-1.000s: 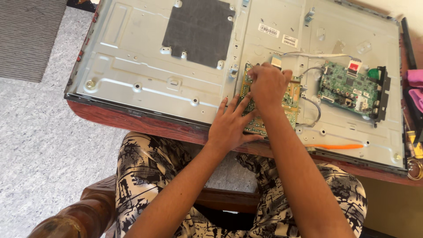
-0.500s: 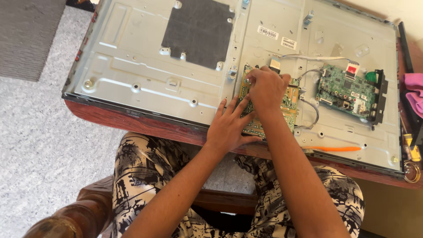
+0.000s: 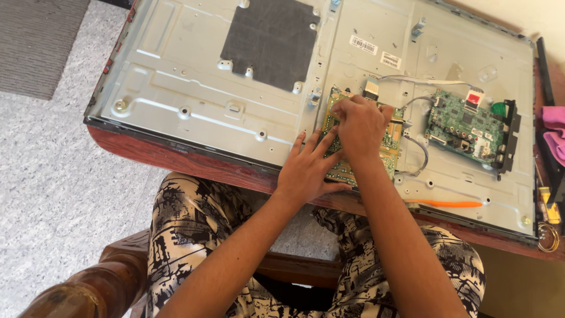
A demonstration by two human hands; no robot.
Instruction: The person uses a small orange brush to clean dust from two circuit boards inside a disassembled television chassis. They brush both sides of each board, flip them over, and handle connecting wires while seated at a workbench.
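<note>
— What are the hands on?

— Both rest on a yellowish-green circuit board [image 3: 360,146], flat and rectangular, studded with small components. It sits on the bare metal back panel [image 3: 194,106] of a flat screen, near the panel's lower edge, about midway along.

— How are the hands set?

— The left hand [image 3: 309,168] lies open, fingers spread flat across the board's lower left part. The right hand [image 3: 362,123] is curled over the board's upper part, fingertips bunched downward; whether it pinches anything I cannot tell, since the hand hides that spot.

— And the panel itself?

— Dull grey pressed sheet metal, ribbed and dotted with screw holes. A dark, matte square pad [image 3: 271,41] is stuck on its upper middle.

— What lies around?

— To the right, a smaller green circuit board [image 3: 468,126] with connectors, and thin grey wires [image 3: 415,156] looping between the two boards. A slim orange tool [image 3: 450,204] lies on the panel just below. The whole screen rests on a reddish wooden table [image 3: 176,162]. Pink cloth [image 3: 553,129] shows at the far right edge.
</note>
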